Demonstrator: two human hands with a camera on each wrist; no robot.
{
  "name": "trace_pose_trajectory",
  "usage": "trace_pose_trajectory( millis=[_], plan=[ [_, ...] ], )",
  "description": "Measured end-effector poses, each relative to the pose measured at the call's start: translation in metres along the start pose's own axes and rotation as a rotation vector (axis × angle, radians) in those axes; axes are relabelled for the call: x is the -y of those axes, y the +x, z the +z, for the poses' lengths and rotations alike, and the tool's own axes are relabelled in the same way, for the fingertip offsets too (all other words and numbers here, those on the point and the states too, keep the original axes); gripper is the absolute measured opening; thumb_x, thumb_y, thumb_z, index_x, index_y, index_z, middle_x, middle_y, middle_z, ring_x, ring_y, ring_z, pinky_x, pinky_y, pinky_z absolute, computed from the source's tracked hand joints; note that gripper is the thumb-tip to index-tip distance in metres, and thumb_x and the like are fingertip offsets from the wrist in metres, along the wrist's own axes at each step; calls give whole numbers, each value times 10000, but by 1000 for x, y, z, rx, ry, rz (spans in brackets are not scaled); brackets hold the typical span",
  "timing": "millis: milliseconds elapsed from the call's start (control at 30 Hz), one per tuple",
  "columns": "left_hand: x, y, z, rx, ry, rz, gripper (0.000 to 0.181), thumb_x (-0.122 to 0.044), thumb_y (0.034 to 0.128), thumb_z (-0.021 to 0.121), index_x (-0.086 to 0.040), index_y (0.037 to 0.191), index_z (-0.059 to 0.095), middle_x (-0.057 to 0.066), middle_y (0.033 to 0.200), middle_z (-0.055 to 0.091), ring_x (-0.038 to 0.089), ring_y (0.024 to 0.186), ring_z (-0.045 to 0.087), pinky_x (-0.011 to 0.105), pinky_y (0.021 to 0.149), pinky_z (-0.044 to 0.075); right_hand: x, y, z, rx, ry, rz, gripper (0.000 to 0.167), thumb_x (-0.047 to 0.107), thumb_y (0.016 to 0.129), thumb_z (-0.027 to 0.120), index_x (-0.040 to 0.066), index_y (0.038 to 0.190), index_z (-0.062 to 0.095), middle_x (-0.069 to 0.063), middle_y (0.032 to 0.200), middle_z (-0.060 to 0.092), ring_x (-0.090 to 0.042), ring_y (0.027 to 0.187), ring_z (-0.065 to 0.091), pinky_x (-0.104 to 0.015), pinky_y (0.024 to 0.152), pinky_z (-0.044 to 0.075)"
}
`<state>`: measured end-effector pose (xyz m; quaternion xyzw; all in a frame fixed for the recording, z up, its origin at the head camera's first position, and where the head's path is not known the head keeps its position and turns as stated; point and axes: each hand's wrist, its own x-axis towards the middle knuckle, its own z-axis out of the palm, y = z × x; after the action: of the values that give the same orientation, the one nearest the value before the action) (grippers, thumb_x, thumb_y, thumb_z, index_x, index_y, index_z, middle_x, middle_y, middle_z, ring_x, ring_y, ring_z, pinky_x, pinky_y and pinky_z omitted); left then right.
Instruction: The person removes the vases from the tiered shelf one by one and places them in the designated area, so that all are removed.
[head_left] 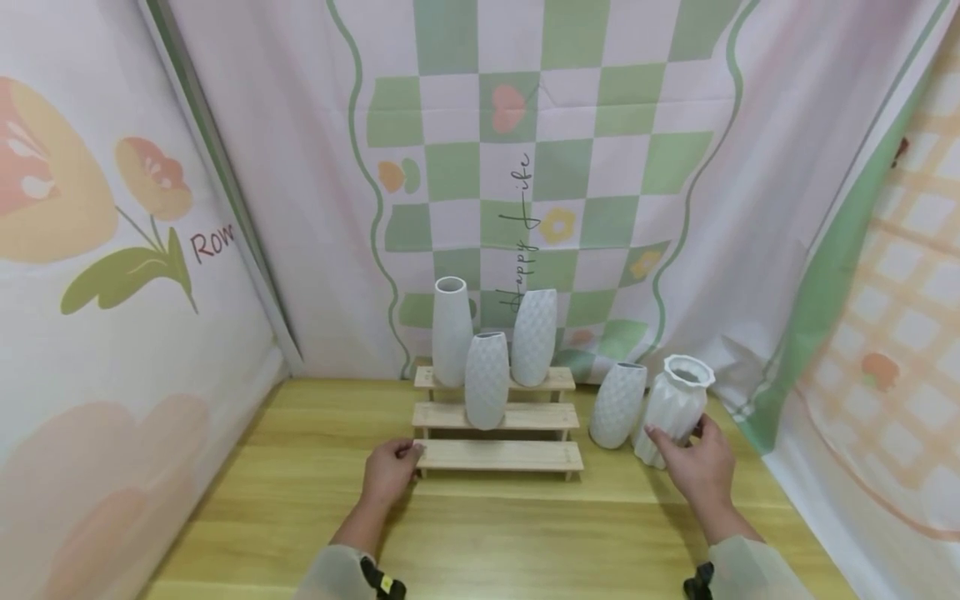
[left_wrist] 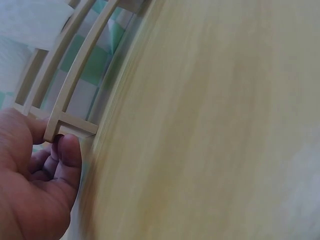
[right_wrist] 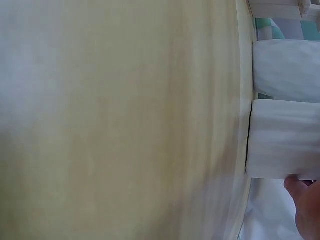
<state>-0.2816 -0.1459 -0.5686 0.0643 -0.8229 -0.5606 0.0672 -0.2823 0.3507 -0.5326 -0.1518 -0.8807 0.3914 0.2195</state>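
A three-tier wooden display stand [head_left: 498,455] stands on the table, and my left hand [head_left: 390,473] pinches the left end of its lowest step. The left wrist view shows thumb and finger of the left hand [left_wrist: 40,175] about that step's end. My right hand [head_left: 703,467] grips a white ribbed vase [head_left: 670,412] with a scalloped rim at the stand's right. Close to its left side is a white textured vase [head_left: 618,407]. On the top step are a tall smooth vase [head_left: 452,337] and a textured vase [head_left: 534,340]; another textured vase [head_left: 487,383] occupies the middle step.
The wood-grain table [head_left: 480,533] runs back to a curtain [head_left: 510,183] with green checks. Printed cloth hangs at the left [head_left: 112,375] and at the right [head_left: 885,367] of the table.
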Motion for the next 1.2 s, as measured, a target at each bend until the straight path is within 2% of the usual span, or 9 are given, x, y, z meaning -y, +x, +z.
trace_pose_trajectory(
  millis=[567,900,1200],
  plan=[
    [2,-2,0,5,-6,-4,389,-221,997,709,85,1235,681,110,931,713,165,634,663,310,592,592,4,7,4,8,-8,5,999,551,876,788,-89,1520,372,-357,1375,523,-513,1221,523,-646,988,469],
    [0,-2,0,14,7,-7,400,-235,1009,697,84,1250,674,113,955,715,157,654,662,315,613,595,3,4,1,51,21,63,1070,630,878,743,-60,1567,302,-346,1453,462,-507,1265,495,-646,994,479],
    [-2,-2,-1,5,9,-9,398,-238,1013,691,76,1256,678,111,946,714,159,645,661,322,610,595,3,2,-1,8,43,19,984,586,887,764,-19,1554,367,-298,1447,492,-464,1254,513,-620,996,476]
  ],
)
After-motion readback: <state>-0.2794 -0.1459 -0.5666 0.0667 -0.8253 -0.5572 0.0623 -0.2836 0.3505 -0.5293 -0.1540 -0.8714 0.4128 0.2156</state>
